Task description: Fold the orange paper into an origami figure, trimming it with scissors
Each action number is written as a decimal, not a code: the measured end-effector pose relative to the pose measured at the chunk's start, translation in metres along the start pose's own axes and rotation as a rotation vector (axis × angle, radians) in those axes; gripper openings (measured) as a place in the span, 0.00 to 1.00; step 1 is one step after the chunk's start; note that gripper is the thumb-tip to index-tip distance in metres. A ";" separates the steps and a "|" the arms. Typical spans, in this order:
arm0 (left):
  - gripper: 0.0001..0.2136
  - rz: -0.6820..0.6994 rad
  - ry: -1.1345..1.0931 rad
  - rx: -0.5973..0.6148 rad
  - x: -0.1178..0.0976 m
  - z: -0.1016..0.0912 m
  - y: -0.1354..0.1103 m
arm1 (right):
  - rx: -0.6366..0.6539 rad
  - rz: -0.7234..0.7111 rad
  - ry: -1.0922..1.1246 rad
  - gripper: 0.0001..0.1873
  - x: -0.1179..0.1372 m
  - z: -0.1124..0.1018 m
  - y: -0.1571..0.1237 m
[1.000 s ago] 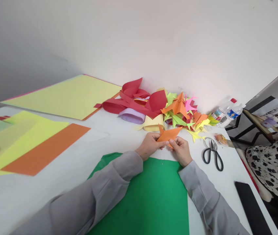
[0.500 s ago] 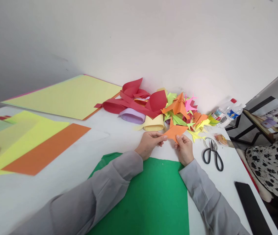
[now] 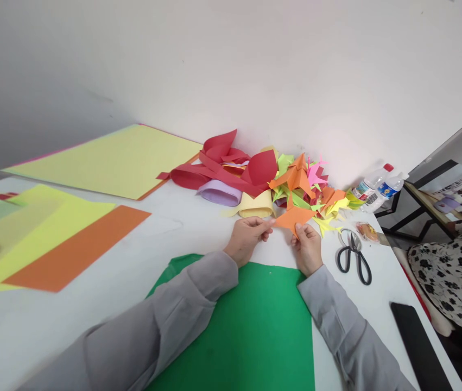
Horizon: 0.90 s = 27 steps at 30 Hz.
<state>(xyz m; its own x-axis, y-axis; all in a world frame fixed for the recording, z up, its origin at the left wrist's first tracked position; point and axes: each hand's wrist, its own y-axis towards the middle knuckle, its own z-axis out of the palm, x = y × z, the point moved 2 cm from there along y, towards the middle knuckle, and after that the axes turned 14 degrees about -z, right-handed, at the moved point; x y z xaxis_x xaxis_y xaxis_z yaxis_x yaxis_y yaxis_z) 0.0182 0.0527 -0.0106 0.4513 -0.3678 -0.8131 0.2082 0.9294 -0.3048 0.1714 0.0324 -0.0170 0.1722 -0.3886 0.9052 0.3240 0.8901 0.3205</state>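
Observation:
I hold a folded orange paper figure [image 3: 293, 216] just above the white table [image 3: 198, 228], between both hands. My left hand [image 3: 249, 239] pinches its left tip with thumb and fingers closed. My right hand [image 3: 307, 247] grips its lower right corner, fingers closed. The figure is spread out flat with pointed flaps. Under my grey-sleeved forearms lies a green paper sheet [image 3: 251, 331].
A heap of folded paper figures [image 3: 312, 190] and curled red, lilac and yellow scraps [image 3: 231, 174] lies against the wall. Black scissors [image 3: 353, 256], plastic bottles [image 3: 375, 190] and a black phone [image 3: 420, 345] are on the right. Yellow and orange sheets [image 3: 71, 244] lie left.
The orange figure has been pulled wider and shifted up and to the right toward the heap. My right hand followed it; my left hand stayed on the left tip.

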 end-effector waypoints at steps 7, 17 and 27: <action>0.10 -0.100 -0.219 0.068 -0.004 -0.003 -0.001 | -0.054 0.029 0.041 0.19 0.003 0.002 0.001; 0.14 -0.092 0.102 0.388 0.007 0.014 -0.011 | 0.192 0.036 -0.120 0.14 0.010 0.012 -0.013; 0.08 -0.091 0.090 0.316 0.001 0.009 -0.007 | 0.108 0.076 0.089 0.16 0.011 0.006 -0.005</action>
<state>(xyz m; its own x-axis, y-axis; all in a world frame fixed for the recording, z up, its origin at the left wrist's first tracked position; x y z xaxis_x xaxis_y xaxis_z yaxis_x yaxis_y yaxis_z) 0.0250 0.0454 -0.0053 0.3436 -0.4311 -0.8343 0.5089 0.8321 -0.2204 0.1660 0.0251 -0.0071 0.2761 -0.3342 0.9011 0.2058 0.9364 0.2842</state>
